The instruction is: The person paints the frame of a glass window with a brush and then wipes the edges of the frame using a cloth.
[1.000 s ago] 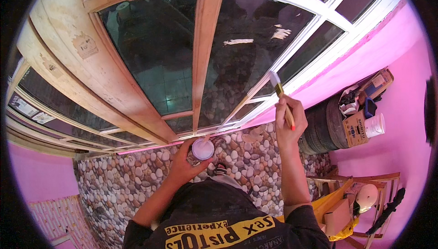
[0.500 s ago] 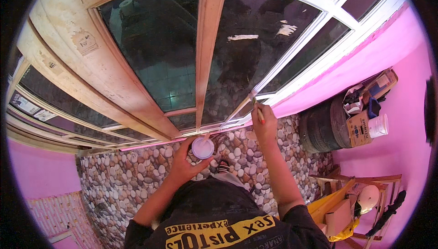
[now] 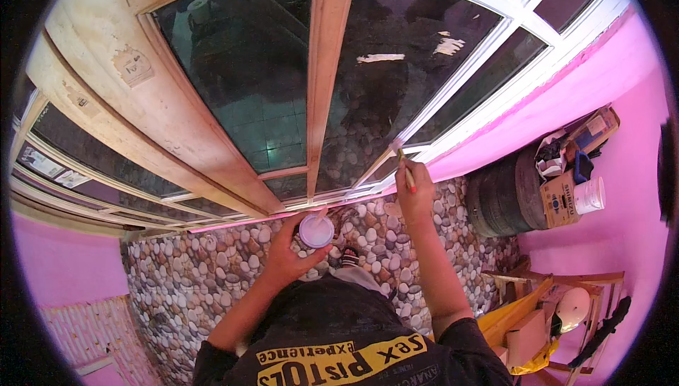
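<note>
My left hand (image 3: 288,253) is wrapped round a small round tub of white paint (image 3: 317,231), held in front of my body with a stick-like handle leaning inside it. In my right hand (image 3: 416,186) is a paintbrush (image 3: 400,154), its bristle end against a slim bar of the window frame (image 3: 423,119). Bars on the right of the frame look bright white, while the middle post (image 3: 329,68) is a dull brownish cream. White smears (image 3: 380,58) mark the dark glass pane beside the brush.
Pebble-patterned flooring (image 3: 205,273) lies below. Stacked tyres (image 3: 495,195) stand by the pink wall at right, with a cardboard box (image 3: 559,201) and a white bucket (image 3: 589,195). Nearer me is a wooden rack (image 3: 601,294) holding a pale helmet (image 3: 573,308).
The brush and my right hand have shifted very slightly, staying at the same joint of the frame. My left hand keeps the tub in place; the whole view has moved a little.
</note>
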Demonstrator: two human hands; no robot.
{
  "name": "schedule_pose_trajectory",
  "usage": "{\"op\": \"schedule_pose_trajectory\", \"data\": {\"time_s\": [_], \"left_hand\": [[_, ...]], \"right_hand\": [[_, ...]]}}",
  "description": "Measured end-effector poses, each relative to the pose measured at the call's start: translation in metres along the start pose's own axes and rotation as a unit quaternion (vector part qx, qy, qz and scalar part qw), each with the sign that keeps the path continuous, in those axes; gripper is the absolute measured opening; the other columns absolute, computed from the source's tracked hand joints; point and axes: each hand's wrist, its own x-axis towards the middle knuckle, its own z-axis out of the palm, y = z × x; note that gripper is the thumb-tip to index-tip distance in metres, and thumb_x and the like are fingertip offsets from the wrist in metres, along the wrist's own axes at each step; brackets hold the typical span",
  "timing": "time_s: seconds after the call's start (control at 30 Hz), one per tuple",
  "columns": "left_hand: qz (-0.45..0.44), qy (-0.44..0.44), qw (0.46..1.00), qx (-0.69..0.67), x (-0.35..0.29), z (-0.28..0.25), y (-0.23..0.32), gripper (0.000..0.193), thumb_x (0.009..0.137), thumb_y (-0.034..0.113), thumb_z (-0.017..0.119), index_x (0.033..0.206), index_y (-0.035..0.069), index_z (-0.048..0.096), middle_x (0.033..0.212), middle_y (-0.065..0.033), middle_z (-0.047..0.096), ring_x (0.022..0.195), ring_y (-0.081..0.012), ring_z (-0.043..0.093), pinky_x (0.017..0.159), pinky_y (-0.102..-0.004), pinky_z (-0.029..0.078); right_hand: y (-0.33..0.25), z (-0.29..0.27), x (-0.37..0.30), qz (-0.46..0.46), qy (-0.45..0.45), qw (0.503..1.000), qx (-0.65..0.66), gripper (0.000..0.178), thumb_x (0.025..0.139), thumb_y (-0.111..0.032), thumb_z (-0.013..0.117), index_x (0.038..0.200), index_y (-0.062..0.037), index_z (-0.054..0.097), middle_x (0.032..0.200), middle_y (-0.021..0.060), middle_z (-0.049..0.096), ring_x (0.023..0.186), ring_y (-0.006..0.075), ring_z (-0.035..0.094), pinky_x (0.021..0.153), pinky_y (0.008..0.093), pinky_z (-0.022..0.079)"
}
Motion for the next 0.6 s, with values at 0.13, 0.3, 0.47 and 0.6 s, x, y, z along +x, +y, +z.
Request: {"op": "schedule_pose_trajectory", "data": {"time_s": [0.13, 0.3, 0.47, 0.6], "left_hand": [[-0.032, 0.006, 0.998, -0.050, -0.002, -0.001, 0.000, 0.072, 0.074, 0.020, 0.086, 0.133, -0.001, 0.050, 0.123, -0.0173, 0.061, 0.115, -0.0249, 0.061, 0.099, -0.0367, 0.047], [-0.061, -0.012, 0.995, -0.081, -0.012, -0.002, -0.015, 0.071, 0.073, 0.019, 0.086, 0.131, -0.001, 0.051, 0.123, -0.0179, 0.061, 0.114, -0.0269, 0.061, 0.098, -0.0372, 0.048], [-0.030, -0.075, 0.995, -0.061, -0.014, -0.012, -0.011, 0.070, 0.073, 0.017, 0.086, 0.131, 0.001, 0.050, 0.127, -0.0158, 0.059, 0.117, -0.0263, 0.059, 0.101, -0.0385, 0.045], [-0.007, -0.063, 0.996, -0.067, -0.015, -0.009, -0.025, 0.069, 0.073, 0.016, 0.085, 0.131, 0.002, 0.050, 0.127, -0.0151, 0.059, 0.118, -0.0261, 0.058, 0.103, -0.0385, 0.043]], "right_hand": [[-0.015, -0.014, 0.004, 0.018, 0.038, 0.999, 0.017, 0.009, 0.088, -0.007, 0.070, 0.094, -0.0031, 0.064, 0.082, 0.0161, 0.066, 0.069, 0.0318, 0.068, 0.059, 0.0384, 0.053], [-0.011, -0.005, -0.021, 0.013, -0.012, 0.999, 0.047, 0.011, 0.088, -0.005, 0.070, 0.097, -0.0023, 0.065, 0.082, 0.0160, 0.066, 0.069, 0.0316, 0.067, 0.061, 0.0388, 0.053], [0.008, 0.017, -0.019, 0.033, 0.001, 0.999, -0.016, 0.011, 0.088, -0.005, 0.069, 0.097, -0.0015, 0.065, 0.084, 0.0168, 0.066, 0.072, 0.0322, 0.067, 0.064, 0.0401, 0.053], [-0.008, -0.001, -0.006, 0.050, 0.041, 0.998, -0.004, 0.010, 0.088, -0.005, 0.069, 0.097, -0.0022, 0.064, 0.087, 0.0148, 0.067, 0.074, 0.0301, 0.068, 0.065, 0.0380, 0.054]]}}
